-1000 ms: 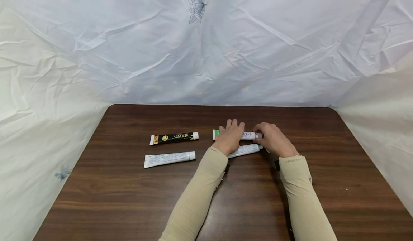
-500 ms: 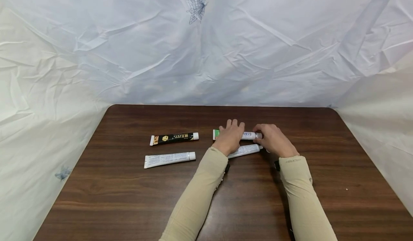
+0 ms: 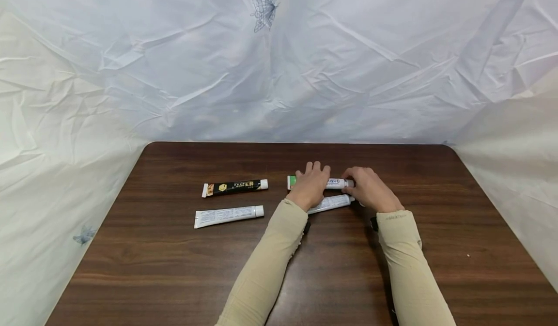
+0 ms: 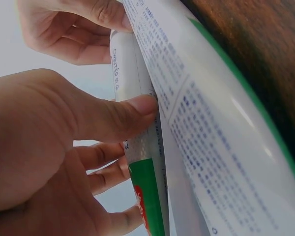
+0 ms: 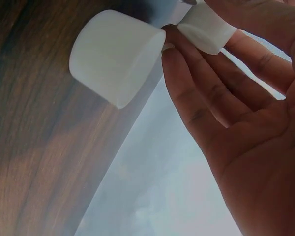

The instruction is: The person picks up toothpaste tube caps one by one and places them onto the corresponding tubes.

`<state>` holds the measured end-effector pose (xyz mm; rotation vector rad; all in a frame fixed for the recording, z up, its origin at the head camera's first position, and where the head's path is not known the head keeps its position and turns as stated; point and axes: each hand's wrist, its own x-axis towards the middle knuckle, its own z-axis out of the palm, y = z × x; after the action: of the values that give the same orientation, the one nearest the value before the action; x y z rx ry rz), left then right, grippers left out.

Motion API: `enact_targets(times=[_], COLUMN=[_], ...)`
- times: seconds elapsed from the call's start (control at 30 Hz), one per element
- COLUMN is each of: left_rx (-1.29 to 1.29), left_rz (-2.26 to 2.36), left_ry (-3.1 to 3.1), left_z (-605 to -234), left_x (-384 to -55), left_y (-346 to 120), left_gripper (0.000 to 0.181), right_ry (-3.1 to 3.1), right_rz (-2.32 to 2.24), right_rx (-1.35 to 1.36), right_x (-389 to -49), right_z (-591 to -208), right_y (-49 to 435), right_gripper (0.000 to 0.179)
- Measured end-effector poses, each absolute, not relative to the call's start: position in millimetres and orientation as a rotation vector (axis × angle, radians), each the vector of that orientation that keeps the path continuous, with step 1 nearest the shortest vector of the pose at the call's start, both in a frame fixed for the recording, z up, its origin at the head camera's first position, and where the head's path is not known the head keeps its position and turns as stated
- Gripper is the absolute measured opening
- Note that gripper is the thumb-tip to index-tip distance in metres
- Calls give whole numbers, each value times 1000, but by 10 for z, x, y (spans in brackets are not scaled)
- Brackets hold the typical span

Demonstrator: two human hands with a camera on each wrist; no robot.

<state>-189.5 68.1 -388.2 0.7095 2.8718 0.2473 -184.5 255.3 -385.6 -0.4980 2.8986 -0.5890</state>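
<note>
A white toothpaste tube (image 3: 335, 183) with a green end lies crosswise at the middle right of the table in the head view. My left hand (image 3: 309, 185) grips its body, thumb (image 4: 132, 115) on one side and fingers behind. At the other end, my right hand (image 3: 370, 188) holds the tube by its white cap (image 5: 206, 29), between thumb and fingers. Just nearer to me lies a second white toothpaste tube (image 3: 330, 204) with small print, partly hidden by the left hand. Its large white cap (image 5: 113, 56) shows beside the right fingertips.
To the left lie a black toothpaste tube (image 3: 235, 187) and, below it, another white tube (image 3: 228, 215), caps pointing right. All rest on a dark wood table (image 3: 174, 277). White cloth (image 3: 218, 74) hangs behind the table and along both sides.
Both hands keep their places on the same tube; the right hand shifts only very slightly. The other tubes have not moved.
</note>
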Motion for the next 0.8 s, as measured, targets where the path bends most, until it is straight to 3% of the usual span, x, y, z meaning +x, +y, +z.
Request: enact_targets(times=[0.8], left_rx=[710], left_rz=[229], left_ry=[2863], left_z=[-3912], left_x=[-1903], left_y=[687], left_gripper=[66], right_ry=[2943], right_rz=[-546], right_rx=[-544], right_x=[-1832], right_z=[-3891], right_y=[2542], right_gripper=[31])
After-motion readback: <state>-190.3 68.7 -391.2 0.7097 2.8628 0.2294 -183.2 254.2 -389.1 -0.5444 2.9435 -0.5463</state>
